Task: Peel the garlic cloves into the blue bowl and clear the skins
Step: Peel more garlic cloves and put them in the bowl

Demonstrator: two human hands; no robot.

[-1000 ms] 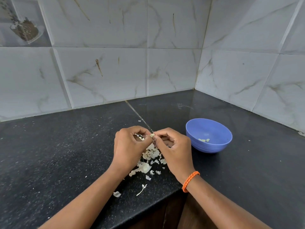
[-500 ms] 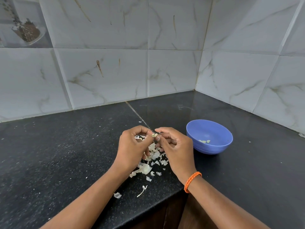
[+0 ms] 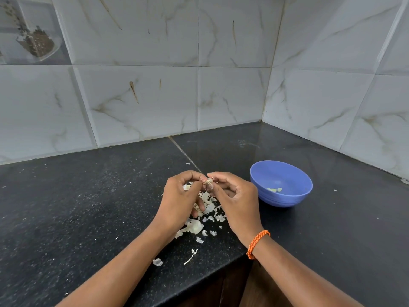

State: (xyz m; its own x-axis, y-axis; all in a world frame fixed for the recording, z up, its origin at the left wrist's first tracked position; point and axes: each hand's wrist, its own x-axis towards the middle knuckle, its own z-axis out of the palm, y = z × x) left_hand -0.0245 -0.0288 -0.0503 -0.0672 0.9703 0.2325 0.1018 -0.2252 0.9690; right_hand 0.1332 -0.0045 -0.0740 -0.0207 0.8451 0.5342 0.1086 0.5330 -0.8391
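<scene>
Both hands meet over the black counter, pinching one small garlic clove [image 3: 208, 184] with loose skin between their fingertips. My left hand [image 3: 180, 200] holds it from the left, and my right hand [image 3: 238, 201], with an orange band on its wrist, grips it from the right. Under and below the hands lies a heap of white garlic skins [image 3: 200, 222]. The blue bowl [image 3: 285, 171] stands to the right of my right hand, with a few peeled pieces [image 3: 274, 189] at its bottom.
The black stone counter [image 3: 88, 207] runs into a tiled corner at the back right. Its front edge cuts in near my right wrist. Stray skin scraps [image 3: 158, 261] and a thin curl [image 3: 191, 255] lie close to that edge.
The hands have kept working the clove at the same spot; my fingers have shifted slightly and more loose skin shows on the clove.
</scene>
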